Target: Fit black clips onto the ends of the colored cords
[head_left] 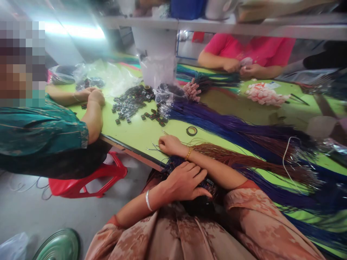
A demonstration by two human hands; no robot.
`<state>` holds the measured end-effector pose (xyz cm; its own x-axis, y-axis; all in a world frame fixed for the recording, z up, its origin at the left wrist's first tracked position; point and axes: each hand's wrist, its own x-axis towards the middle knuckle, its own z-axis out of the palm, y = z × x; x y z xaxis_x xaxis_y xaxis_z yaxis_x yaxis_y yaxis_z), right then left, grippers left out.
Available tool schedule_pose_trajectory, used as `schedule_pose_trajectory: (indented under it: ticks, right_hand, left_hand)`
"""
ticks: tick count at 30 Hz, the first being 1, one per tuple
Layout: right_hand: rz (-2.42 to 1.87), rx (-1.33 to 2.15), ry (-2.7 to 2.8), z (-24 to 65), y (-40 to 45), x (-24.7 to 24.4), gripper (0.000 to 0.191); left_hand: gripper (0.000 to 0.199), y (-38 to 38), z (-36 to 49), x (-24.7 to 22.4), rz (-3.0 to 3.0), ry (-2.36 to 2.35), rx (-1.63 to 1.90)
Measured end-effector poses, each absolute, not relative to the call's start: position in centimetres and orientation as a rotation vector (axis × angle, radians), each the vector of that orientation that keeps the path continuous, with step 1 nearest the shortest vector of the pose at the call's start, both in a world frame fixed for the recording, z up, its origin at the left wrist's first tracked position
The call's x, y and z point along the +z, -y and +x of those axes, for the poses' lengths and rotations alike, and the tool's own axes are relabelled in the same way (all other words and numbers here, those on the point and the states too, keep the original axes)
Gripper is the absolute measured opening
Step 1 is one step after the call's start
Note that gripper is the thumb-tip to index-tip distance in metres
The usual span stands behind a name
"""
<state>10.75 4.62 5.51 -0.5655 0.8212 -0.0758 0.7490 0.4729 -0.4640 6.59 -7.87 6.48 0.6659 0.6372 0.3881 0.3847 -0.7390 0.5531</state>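
Looks like separating out thin wires (pixel 155 149) from here, mid-frame at the surface's (pixel 135 139) edge; next move probably calls for keeping their ends together. Right hand (pixel 172 145) curled closed, seemingly on them; left hand (pixel 186 180), lower centre, loosely spread over a dark wire bundle (pixel 173 161), no grip visible. Wires slim, dark, splayed leftward.

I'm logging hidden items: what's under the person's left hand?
Dark wires show just past the knuckles of the left hand; whatever lies directly beneath the palm is covered and cannot be seen.
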Motion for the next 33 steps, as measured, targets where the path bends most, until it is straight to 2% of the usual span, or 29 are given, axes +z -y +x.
schedule_pose_trajectory:
  ticks: [5,7,10,14,20,24,28,33]
  right_hand:
    - [-1.303,0.648,2.656,10.3,-4.1,4.1,0.017]
    - [-1.302,0.644,2.713,10.2,-3.9,3.8,0.019]
    - [-1.275,0.564,2.764,10.0,-3.6,3.6,0.023]
    - [-1.144,0.437,2.897,9.6,-3.2,3.4,0.023]
    - [-0.925,0.368,3.046,9.4,-3.2,3.2,0.021]
    - [-0.939,0.486,2.949,10.0,-3.0,3.5,0.018]
    - [-0.932,0.772,2.657,10.5,-3.1,3.6,0.015]
    - [-0.935,1.213,2.154,10.0,-3.6,2.5,0.018]
  left_hand:
    - [0.029,6.6,2.6,7.7,2.103,-0.853,1.110]
    - [0.018,4.3,0.1,7.3,1.857,-1.115,1.355]
    - [0.019,-0.8,-4.0,5.7,1.555,-1.505,1.549]
    - [0.029,-7.8,-7.6,3.2,1.832,-1.806,1.266]
    - [0.049,-13.8,-7.9,1.4,2.186,-1.735,0.860]
    - [0.033,-14.8,-8.2,1.3,2.235,-1.789,0.622]
    - [0.015,-13.6,-9.4,1.5,2.275,-1.880,0.593]
    - [0.019,-10.6,-10.6,2.0,2.199,-1.974,0.546]
